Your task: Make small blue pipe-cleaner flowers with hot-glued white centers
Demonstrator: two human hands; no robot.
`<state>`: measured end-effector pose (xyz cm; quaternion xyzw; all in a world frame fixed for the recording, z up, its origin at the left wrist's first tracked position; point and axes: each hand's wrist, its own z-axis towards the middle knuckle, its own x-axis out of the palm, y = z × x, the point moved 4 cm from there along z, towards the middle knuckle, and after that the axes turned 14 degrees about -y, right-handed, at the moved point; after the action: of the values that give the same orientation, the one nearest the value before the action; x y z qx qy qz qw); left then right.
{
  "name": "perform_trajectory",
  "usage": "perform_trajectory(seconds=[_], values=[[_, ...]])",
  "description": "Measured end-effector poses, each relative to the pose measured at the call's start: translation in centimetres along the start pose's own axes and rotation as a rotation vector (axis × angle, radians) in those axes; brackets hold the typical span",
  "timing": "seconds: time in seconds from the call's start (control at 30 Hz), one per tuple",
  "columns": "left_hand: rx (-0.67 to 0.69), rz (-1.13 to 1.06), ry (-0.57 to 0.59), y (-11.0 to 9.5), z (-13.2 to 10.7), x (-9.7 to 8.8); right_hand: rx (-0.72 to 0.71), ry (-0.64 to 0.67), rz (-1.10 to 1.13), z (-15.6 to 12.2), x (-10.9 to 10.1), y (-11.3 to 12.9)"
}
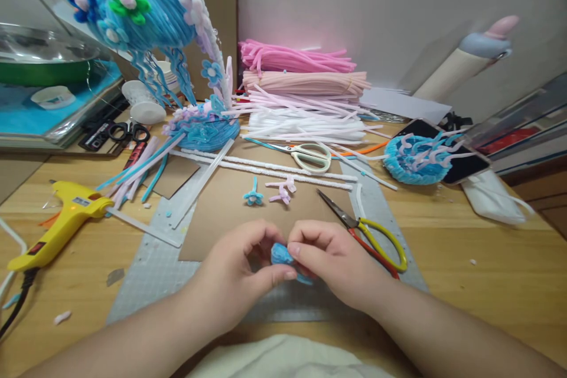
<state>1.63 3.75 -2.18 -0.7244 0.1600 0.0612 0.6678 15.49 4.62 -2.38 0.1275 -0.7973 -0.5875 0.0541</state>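
Note:
Both hands meet over the brown card at the near middle of the table. My left hand and my right hand pinch a small blue fuzzy pipe-cleaner piece between thumbs and fingertips. Most of that piece is hidden by the fingers. Just beyond the hands lie a small blue pipe-cleaner flower and a small pink one. Yellow-and-red-handled snips lie open right beside my right hand.
A yellow glue gun lies at the left. Behind are a tall blue pipe-cleaner sculpture, stacks of pink and white pipe cleaners, pale scissors, black scissors and a blue woven disc. A grey cutting mat lies under the card.

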Motion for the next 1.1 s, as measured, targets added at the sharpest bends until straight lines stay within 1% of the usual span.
perform_trajectory(seconds=[0.07,0.13,0.2,0.3,0.4,0.5,0.67,0.83,0.97,1.1], values=[[0.112,-0.022,-0.004,-0.5,0.0,-0.2,0.174,0.017,0.184,0.1,0.2,-0.8],[0.227,-0.009,0.018,-1.0,-0.1,-0.2,0.302,0.047,0.325,0.2,0.5,-1.4],[0.306,0.008,0.028,-1.4,-0.2,-0.3,0.362,0.072,0.414,0.2,0.7,-1.7],[0.347,0.012,0.054,-1.5,-0.2,-0.3,0.396,0.081,0.457,0.0,0.8,-1.8],[0.322,0.035,0.118,-1.2,-0.2,0.1,0.385,0.066,0.426,-0.1,0.9,-1.9],[0.246,0.044,0.148,-0.7,-0.3,0.4,0.342,0.052,0.403,0.0,1.0,-1.9],[0.118,-0.027,0.099,-0.4,-0.3,0.4,0.327,0.037,0.43,0.2,0.8,-2.1],[0.079,-0.068,0.118,-0.5,-0.3,0.5,0.337,0.048,0.448,0.0,1.0,-2.1],[0.049,-0.102,0.126,-0.5,-0.1,0.5,0.332,-0.004,0.462,-0.2,1.4,-2.0],[0.04,-0.062,0.115,-0.3,0.0,0.5,0.311,-0.045,0.422,-0.5,1.6,-1.8]])
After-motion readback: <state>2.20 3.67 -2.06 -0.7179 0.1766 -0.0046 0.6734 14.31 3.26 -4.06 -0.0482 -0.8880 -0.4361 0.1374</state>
